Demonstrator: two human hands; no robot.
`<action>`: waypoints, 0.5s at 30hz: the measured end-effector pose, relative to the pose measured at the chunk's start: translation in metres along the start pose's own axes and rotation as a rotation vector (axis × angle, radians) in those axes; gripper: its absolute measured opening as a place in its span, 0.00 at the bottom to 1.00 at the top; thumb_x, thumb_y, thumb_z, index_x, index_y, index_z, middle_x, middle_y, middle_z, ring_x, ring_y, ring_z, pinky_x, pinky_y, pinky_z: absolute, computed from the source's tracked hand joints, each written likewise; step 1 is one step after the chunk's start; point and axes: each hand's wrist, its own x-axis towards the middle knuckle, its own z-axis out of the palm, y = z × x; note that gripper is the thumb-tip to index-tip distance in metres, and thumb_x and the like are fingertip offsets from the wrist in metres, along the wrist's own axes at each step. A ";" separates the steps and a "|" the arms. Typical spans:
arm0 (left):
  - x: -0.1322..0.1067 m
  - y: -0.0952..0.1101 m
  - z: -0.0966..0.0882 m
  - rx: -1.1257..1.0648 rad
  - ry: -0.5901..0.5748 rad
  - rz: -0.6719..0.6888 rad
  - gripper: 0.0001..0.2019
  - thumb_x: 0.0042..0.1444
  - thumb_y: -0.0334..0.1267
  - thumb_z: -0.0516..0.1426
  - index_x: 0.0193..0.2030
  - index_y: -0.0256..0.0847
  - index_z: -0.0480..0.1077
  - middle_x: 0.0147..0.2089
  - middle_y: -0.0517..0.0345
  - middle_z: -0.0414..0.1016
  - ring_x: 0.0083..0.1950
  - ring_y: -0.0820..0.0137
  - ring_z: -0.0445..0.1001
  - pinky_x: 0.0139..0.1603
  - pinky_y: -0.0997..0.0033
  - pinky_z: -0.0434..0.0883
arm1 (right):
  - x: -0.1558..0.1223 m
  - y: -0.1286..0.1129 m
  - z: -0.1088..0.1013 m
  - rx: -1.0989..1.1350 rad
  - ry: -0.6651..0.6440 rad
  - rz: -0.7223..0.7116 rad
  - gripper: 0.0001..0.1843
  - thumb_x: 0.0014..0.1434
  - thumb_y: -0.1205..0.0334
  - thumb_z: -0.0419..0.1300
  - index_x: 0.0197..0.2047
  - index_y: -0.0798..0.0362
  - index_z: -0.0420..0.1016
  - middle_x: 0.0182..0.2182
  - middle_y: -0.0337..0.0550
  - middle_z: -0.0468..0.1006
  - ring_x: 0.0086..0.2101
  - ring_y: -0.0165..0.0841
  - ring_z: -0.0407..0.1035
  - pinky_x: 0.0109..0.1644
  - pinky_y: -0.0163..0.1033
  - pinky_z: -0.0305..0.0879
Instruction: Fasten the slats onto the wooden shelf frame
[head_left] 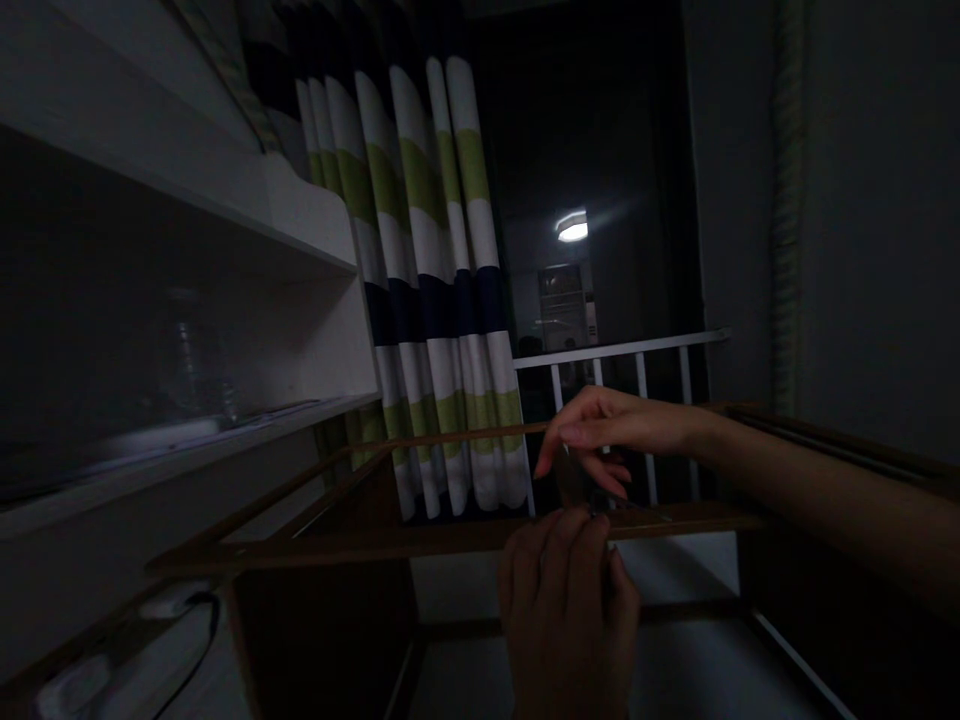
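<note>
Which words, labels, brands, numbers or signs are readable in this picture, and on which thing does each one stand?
No readable text anywhere.
Striped curtain: bands of colour, no lettering seen.
Pale items on the white shelf: too dark to tell whether anything is printed.
White plug-like piece with the black cable: no marking can be made out.
Dark object between the hands: too dim to read.

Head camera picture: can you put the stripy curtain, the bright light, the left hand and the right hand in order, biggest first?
1. Stripy curtain
2. Left hand and right hand: unsure, because the left may be nearer the camera
3. Bright light
</note>
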 end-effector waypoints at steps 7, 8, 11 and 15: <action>-0.001 0.000 0.000 0.044 0.013 0.017 0.09 0.51 0.26 0.55 0.39 0.36 0.68 0.41 0.57 0.71 0.45 0.68 0.65 0.49 0.65 0.61 | -0.001 -0.005 0.000 0.059 -0.073 -0.089 0.25 0.64 0.49 0.50 0.46 0.67 0.68 0.24 0.49 0.73 0.17 0.23 0.61 0.17 0.24 0.48; -0.001 0.000 0.000 0.044 0.015 0.016 0.09 0.50 0.26 0.55 0.39 0.36 0.69 0.41 0.57 0.71 0.45 0.67 0.65 0.49 0.65 0.60 | -0.001 -0.006 0.001 0.052 -0.085 -0.089 0.25 0.64 0.49 0.50 0.46 0.67 0.68 0.25 0.50 0.74 0.17 0.22 0.60 0.16 0.24 0.47; -0.002 0.000 0.000 0.039 -0.002 -0.002 0.10 0.50 0.26 0.55 0.40 0.37 0.69 0.41 0.57 0.71 0.45 0.67 0.65 0.48 0.65 0.61 | 0.000 -0.007 0.001 0.031 -0.093 -0.084 0.24 0.65 0.51 0.50 0.46 0.67 0.68 0.27 0.51 0.74 0.15 0.20 0.56 0.16 0.24 0.47; -0.001 0.000 0.000 0.038 -0.003 -0.007 0.10 0.50 0.26 0.55 0.40 0.37 0.69 0.41 0.57 0.72 0.44 0.67 0.66 0.48 0.64 0.61 | 0.001 -0.006 0.001 -0.002 -0.059 -0.098 0.25 0.64 0.49 0.51 0.45 0.66 0.69 0.27 0.51 0.74 0.15 0.20 0.53 0.17 0.25 0.47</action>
